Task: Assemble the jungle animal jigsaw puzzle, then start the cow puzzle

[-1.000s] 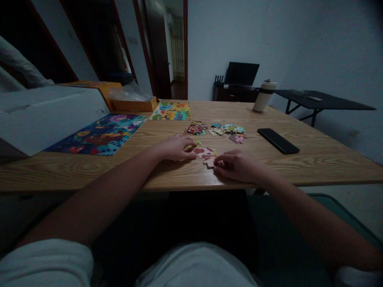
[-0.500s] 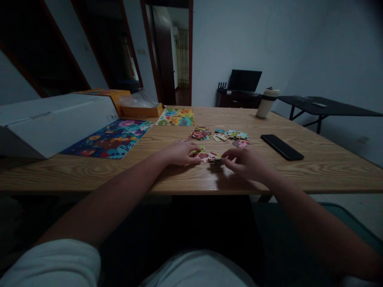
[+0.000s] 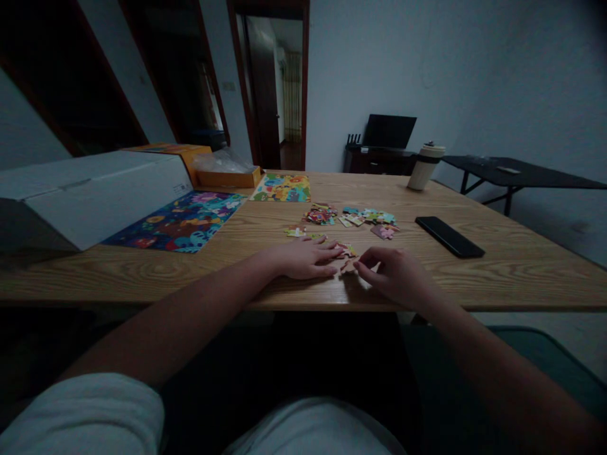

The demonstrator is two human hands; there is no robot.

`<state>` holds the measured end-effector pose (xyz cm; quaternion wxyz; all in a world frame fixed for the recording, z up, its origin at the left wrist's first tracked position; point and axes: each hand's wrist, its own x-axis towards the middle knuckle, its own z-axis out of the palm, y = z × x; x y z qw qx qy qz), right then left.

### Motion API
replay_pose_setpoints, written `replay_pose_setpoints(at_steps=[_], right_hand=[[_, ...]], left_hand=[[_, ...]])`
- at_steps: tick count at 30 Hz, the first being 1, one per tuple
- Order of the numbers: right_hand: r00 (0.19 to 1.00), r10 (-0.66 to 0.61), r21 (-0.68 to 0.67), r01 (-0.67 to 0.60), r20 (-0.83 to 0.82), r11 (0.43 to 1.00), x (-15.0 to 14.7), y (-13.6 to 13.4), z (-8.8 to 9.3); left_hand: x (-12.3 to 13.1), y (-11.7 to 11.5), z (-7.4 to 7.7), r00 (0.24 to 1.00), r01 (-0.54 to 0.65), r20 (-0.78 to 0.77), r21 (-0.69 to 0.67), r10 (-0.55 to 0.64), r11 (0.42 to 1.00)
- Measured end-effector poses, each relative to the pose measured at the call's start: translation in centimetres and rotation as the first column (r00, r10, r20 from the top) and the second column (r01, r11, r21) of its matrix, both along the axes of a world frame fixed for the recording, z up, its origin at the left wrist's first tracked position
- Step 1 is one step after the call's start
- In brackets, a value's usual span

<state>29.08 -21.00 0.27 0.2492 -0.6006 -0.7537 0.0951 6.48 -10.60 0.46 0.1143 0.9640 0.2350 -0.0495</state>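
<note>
At frame centre, joined puzzle pieces (image 3: 345, 251) were pinned flat by the left hand (image 3: 306, 259); a piece, seemingly, was pinched in the right hand (image 3: 396, 276), needing alignment.

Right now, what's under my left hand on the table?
The left hand lies flat on joined puzzle pieces; only their right edge shows past the fingertips, next to the right hand. How many pieces lie beneath the palm is covered.
</note>
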Motion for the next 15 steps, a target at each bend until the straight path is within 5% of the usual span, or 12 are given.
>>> replay_pose_setpoints(at_steps=[10, 15], right_hand=[[0.995, 0.049, 0.075, -0.043, -0.088, 0.996, 2.9, 1.5, 0.5], [1.000, -0.020, 0.054, 0.021, -0.019, 0.998, 5.1, 4.2, 0.3]], left_hand=[[-0.1, 0.1, -0.1, 0.995, 0.056, 0.077, 0.035, -0.058, 0.998], [-0.4, 0.4, 0.3, 0.988, -0.060, 0.151, 0.089, 0.046, 0.994]])
